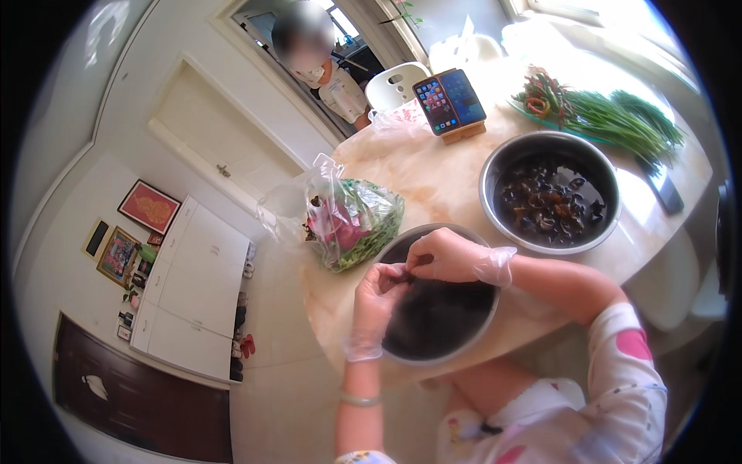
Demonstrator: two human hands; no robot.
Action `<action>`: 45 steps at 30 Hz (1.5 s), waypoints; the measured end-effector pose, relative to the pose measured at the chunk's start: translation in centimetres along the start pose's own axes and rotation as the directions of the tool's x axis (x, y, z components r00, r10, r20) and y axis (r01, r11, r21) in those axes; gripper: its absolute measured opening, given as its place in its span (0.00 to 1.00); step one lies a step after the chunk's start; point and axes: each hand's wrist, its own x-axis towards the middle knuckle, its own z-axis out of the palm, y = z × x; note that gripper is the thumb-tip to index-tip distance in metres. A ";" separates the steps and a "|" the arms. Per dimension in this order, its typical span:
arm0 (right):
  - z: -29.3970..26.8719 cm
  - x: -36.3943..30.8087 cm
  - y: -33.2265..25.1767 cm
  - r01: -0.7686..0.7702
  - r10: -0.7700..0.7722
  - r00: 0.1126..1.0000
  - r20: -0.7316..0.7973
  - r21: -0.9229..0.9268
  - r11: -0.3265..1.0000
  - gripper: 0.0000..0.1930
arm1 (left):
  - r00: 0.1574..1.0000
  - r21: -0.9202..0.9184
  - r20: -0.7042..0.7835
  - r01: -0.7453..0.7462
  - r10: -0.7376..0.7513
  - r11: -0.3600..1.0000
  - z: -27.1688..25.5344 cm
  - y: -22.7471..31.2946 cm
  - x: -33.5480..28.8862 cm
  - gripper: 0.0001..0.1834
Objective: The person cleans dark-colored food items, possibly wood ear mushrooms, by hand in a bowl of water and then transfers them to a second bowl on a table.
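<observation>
Both my hands wear thin clear gloves and meet above a metal basin [478, 342] of dark water at the table's near edge. A small dark piece of wood ear mushroom [410, 278] is pinched between their fingertips. My left hand [373, 300] grips it from the left, over the basin's rim. From the right, my right hand [448, 257] pinches the same piece with thumb and forefinger. To the right stands a second metal basin [488, 185], where several brown-black wood ear mushrooms [545, 203] float in water.
A clear plastic bag [348, 224] of greens lies left of the basins. Behind them a phone [450, 100] leans on a wooden stand [464, 133]. Green stalks [618, 120] and a dark-bladed knife [665, 192] lie at the right. A person [332, 85] stands in the far doorway.
</observation>
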 end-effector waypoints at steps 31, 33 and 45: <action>-0.9 -0.2 0.2 -0.094 0.080 0.991 0.111 0.126 0.988 0.12 | 0.976 0.222 -0.024 -0.204 0.214 0.953 1.1 1.1 -0.5 0.15; -0.3 -0.2 0.4 -0.026 0.020 0.997 0.080 0.073 0.997 0.12 | 0.987 0.191 -0.001 -0.157 0.160 0.969 0.8 0.7 -0.4 0.14; -0.5 -0.2 0.1 0.038 -0.038 0.999 0.003 0.159 0.987 0.11 | 0.994 -0.096 -0.041 0.099 -0.104 0.990 0.3 0.0 0.1 0.06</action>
